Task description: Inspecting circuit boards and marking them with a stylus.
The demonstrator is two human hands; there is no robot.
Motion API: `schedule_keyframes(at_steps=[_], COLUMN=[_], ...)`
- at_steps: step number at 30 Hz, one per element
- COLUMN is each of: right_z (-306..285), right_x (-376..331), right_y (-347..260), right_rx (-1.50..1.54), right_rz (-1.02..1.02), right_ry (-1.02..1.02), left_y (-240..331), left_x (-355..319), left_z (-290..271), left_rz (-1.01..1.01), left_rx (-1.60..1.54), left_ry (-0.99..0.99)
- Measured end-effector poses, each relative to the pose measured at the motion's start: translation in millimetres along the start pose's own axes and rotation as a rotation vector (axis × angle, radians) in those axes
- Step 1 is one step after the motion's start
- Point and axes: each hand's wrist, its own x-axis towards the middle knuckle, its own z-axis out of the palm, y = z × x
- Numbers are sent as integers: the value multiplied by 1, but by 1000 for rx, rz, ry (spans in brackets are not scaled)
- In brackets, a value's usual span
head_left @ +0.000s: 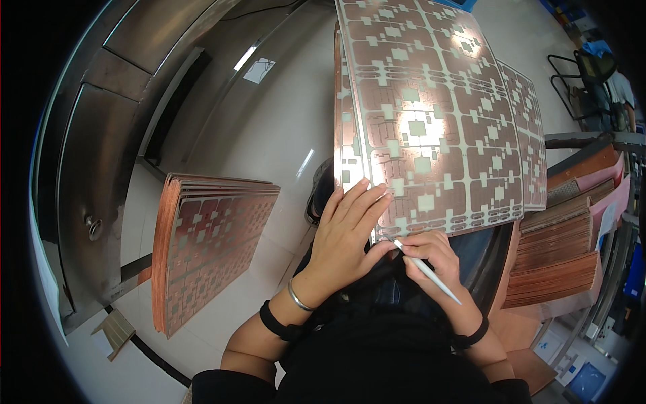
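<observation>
Left hand (344, 239) laid palm down, its fingers stretched out and slightly parted, presses on the near left corner of a large copper-coloured panel (488, 145) and grips nothing, likely so that the sheet does not shift under the tool. The right hand (434, 259) pinches a slender white pen-like tool (431, 275) between thumb and fingers, as one holds a pencil, a grip that probably suits fine control of the tip. That tip meets the panel's corner just beside the left thumb; whether it touches the surface cannot be told. The panel lies in front of the person, its near edge toward the body, which seems to put this corner within easy reach of both hands. Another patterned panel (531, 135) shows past its right edge. To the left, a stack of similar panels (222, 252) stands on edge, apparently for compactness; to the right, a pile of copper-edged boards (552, 279) sits near pink sheets (614, 205), close to the right arm's side.
</observation>
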Motion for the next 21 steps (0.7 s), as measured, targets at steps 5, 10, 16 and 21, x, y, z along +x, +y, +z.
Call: schedule_keyframes(at_steps=[5, 10, 16, 21], right_z=[2, 1, -1, -2], right_x=[-1, -1, 2, 5], right_y=[1, 0, -4, -5], right_rx=[-10, 17, 0, 17], right_rz=[-4, 26, 45, 62], right_ry=[31, 8, -61, -85], left_y=[0, 0, -3, -4], left_x=[-2, -3, -3, -3], left_z=[2, 0, -6, -7], left_rz=[0, -8, 17, 16], left_rx=[16, -19, -35, -30], left_ry=[13, -1, -43, -49])
